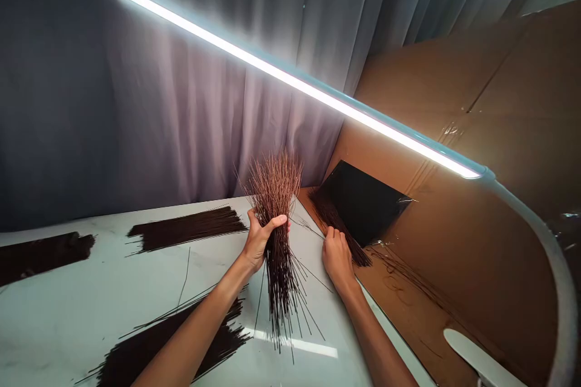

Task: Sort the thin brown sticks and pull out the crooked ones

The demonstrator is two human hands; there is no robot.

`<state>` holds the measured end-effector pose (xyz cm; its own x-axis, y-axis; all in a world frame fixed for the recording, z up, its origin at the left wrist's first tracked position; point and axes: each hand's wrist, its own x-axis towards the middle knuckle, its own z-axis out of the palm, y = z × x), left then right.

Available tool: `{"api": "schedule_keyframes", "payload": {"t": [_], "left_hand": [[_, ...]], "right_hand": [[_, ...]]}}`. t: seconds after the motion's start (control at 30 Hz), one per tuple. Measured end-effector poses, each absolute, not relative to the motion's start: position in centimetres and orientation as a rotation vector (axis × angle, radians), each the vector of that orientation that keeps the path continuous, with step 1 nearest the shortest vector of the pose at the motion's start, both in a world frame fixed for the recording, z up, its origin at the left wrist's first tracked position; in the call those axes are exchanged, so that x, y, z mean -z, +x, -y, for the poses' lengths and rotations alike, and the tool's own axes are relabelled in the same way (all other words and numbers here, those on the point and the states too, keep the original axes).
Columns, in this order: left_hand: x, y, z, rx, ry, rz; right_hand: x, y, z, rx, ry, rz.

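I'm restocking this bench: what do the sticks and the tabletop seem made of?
Sticks: thin, stiff, matte dark brown, splaying apart; probably bamboo or plant stems. Tabletop: white, glossy, faintly veined, reflecting the lamp; polished marble or an imitation.

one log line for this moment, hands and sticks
left hand: grips stick bundle upright | right hand: on stick bunch by cardboard box | table: three stick piles

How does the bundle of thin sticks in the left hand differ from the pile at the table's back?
The held bundle stands upright and fans out at both ends; the back pile lies flat on the table, sticks side by side. The left hand grips the held bundle's middle; nothing touches the back pile. Both are long, thin, dark sticks.
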<state>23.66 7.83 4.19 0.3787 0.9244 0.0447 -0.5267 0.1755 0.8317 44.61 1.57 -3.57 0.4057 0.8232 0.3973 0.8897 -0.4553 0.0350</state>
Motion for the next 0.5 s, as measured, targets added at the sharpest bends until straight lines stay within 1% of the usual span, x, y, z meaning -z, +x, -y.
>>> {"api": "schedule_keyframes", "payload": {"t": [0.33, 0.5], "left_hand": [[-6.3, 21.6, -7.3, -1.055, 0.888, -0.429], [-6.2, 21.5, -7.5, -1.102, 0.846, -0.46]], "right_hand": [[3.4, 44.9, -1.2, 0.589, -2.505, 1.541], [3.1, 44.8, -1.3, 0.628, -2.524, 1.556]]}}
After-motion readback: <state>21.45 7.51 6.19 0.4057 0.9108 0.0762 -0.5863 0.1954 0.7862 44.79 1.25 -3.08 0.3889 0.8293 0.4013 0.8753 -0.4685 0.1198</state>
